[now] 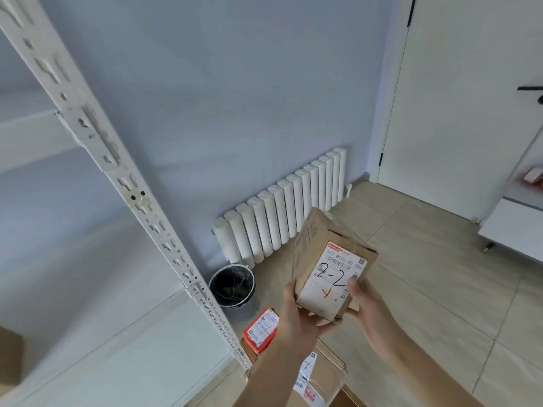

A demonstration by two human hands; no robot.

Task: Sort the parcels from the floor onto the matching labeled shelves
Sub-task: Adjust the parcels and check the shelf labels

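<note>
Fingers of both hands curled around a brown cardboard parcel [329, 268], which was held up in the air above the floor, tilted with its far end higher. The left hand [296, 312] gripped the parcel's lower left edge from underneath, thumb along the side. The right hand [367, 306] pinched the lower right corner, with fingers [352, 286] resting on the edge of the white shipping label [335, 274]. That label faced the camera and carried "2-2" handwritten in black marker, with a small red mark beneath it.

Below the hands, on the tiled floor [440, 289], lay more parcels: a small red and white package [262, 330] with a label, and a larger brown box [320, 374] with a white label, partly hidden by the left forearm. A black waste bin [232, 284] stood on the floor beside them, near a white radiator [282, 207] mounted along the pale blue wall.

A white metal shelving upright [117, 171] with slotted holes ran diagonally across the left side, and white shelves [102, 318] spread out to its left. A brown box corner [8, 359] showed at the far left edge on the lower shelf. A white door [458, 98] stood at the right, and part of another white shelf unit [517, 230] showed at the right edge.
</note>
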